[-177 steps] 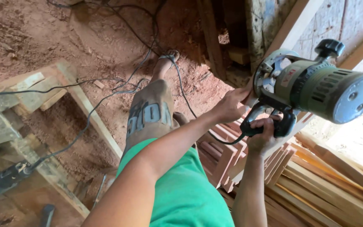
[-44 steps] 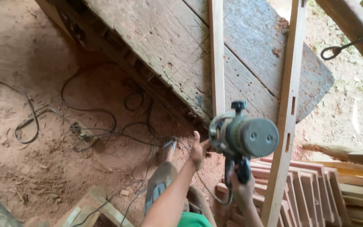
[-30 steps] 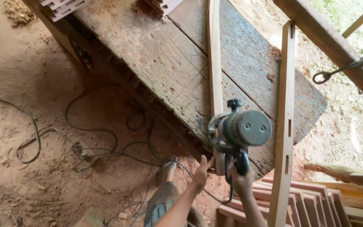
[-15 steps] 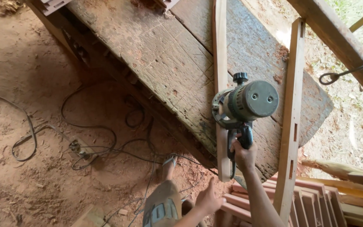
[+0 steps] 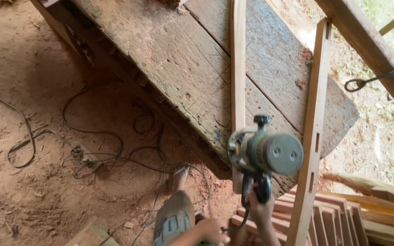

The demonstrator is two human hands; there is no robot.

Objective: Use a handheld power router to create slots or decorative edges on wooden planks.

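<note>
My right hand (image 5: 261, 212) grips the black handle of a grey-green electric router (image 5: 270, 152), held over the near end of a narrow wooden slat (image 5: 238, 68). The slat lies lengthwise on a worn plank workbench (image 5: 169, 59). My left hand (image 5: 208, 229) is low at the frame's bottom, beside my knee and right next to the tool's black cord. Whether it grips the cord I cannot tell. A long slotted wooden rail (image 5: 313, 136) rests across the bench just right of the router.
Black cables (image 5: 92, 155) loop over the red dirt floor at left. My sandalled foot (image 5: 181, 173) stands by the bench edge. A stack of reddish slats (image 5: 343, 218) lies at bottom right. A metal hook (image 5: 356, 84) and a timber beam (image 5: 370, 50) are at upper right.
The view swung from the floor up to the bench. My left hand came off the router and dropped towards my knee. The router now hangs from my right hand alone.
</note>
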